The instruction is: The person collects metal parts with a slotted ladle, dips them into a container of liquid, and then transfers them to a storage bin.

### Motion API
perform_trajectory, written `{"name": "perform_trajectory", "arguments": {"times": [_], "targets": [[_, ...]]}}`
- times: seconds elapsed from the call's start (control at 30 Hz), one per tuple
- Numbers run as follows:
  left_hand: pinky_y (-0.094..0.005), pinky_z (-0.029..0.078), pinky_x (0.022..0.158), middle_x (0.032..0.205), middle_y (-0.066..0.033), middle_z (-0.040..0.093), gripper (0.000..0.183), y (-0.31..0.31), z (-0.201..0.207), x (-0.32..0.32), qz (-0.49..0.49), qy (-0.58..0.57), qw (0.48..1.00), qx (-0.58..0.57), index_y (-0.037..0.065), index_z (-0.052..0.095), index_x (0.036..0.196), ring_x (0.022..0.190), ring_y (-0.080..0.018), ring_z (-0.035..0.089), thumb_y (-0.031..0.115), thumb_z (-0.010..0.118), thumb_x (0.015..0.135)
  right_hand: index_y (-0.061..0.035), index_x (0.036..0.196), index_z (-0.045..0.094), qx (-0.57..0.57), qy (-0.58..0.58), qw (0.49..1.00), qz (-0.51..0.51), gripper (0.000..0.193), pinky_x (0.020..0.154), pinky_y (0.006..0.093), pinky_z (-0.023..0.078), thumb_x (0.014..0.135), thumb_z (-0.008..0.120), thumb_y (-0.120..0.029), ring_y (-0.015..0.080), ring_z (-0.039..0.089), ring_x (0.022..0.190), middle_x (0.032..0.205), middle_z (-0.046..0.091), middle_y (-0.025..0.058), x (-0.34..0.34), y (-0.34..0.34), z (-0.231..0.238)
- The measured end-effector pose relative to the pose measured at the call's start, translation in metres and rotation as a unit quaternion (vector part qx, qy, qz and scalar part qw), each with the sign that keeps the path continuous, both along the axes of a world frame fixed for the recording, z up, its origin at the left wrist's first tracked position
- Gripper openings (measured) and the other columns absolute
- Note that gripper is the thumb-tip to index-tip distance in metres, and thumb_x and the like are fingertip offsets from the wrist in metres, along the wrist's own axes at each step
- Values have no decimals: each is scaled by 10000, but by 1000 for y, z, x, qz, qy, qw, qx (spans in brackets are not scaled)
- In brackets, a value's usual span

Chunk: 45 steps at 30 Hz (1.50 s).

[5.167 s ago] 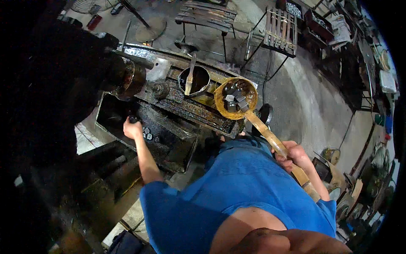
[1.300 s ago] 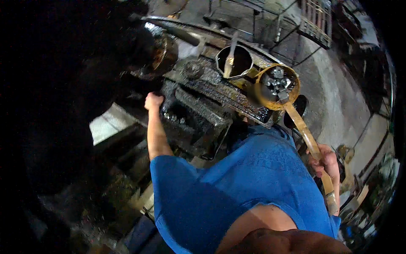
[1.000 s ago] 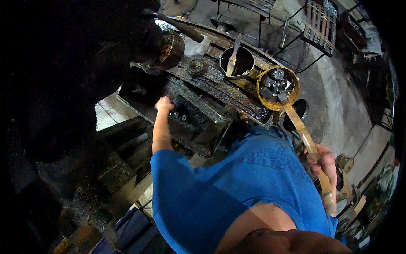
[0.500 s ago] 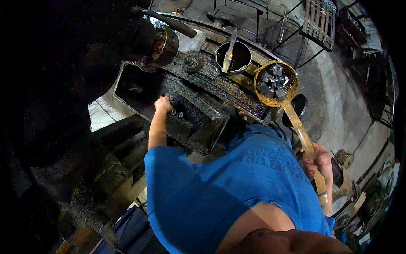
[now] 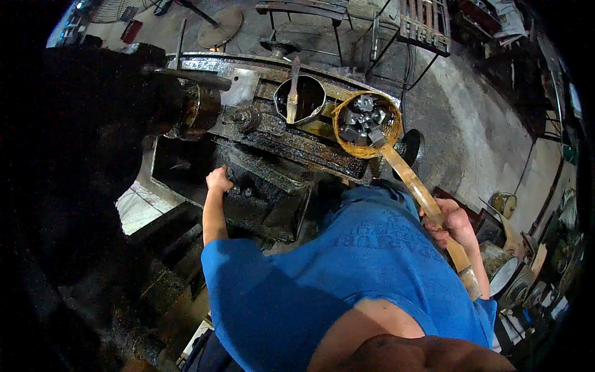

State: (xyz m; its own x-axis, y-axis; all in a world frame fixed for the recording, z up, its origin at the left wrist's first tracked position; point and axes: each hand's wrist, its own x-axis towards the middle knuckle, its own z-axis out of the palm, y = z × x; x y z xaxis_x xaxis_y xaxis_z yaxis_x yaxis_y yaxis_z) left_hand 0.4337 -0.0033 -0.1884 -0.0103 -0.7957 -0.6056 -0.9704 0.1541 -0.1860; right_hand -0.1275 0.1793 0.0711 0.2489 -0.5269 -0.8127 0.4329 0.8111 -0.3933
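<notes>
My right hand (image 5: 452,222) is wrapped round the long flat wooden handle (image 5: 410,178) of a round yellow wire basket (image 5: 393,131). Several shiny metal blocks (image 5: 364,119) lie inside the basket. On the left, my left hand (image 5: 219,180) reaches into a dark, oily metal trough (image 5: 273,214). Its fingers are bent closed round something dark that I cannot make out. Just beside that hand, small metal pieces (image 5: 248,192) lie on the dark bits in the trough.
A pot of dark liquid (image 5: 315,99) with a brush (image 5: 292,99) across it stands on the greasy machine bed (image 5: 297,144). Dark machinery (image 5: 201,108) rises at left. Beyond are a slatted metal rack (image 5: 424,25) and a round base plate (image 5: 221,28) on the floor.
The whole view has shifted, so the machine and basket sit further left. My left hand stays low in the trough; my right hand keeps its hold on the basket handle.
</notes>
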Motion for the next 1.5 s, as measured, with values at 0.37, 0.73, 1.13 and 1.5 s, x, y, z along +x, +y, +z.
{"name": "perform_trajectory", "arguments": {"times": [0.37,0.73,1.13,1.5], "targets": [[-394,481,774,951,-130,610,363,2,7,3,38,41,998,-12,135,614,933,916,-294,580,139,625,570,28,920,521,-8,-31,999,-19,427,308,197,304,530,473,-141,49,362,388,600,435,32,-1,-1,0],[-373,474,810,969,-113,620,380,-13,-23,21,207,118,965,-110,195,659,928,921,-282,586,230,658,550,4,888,512,11,28,999,11,381,283,196,282,551,468,-168,45,332,355,570,403,20,6,-7,7],[-386,488,764,973,-135,581,382,11,-14,-25,11,-38,999,-31,86,575,949,915,-291,588,246,668,615,11,906,512,-3,-6,1000,-14,425,284,204,294,523,461,-166,49,339,362,583,406,29,4,2,-5],[-417,491,746,1014,-162,575,640,4,-91,50,0,118,986,-114,199,415,1248,901,-317,590,291,651,660,25,893,500,-4,-14,1000,-21,419,280,219,290,506,423,-116,65,323,346,576,399,43,6,-2,-1]]}}
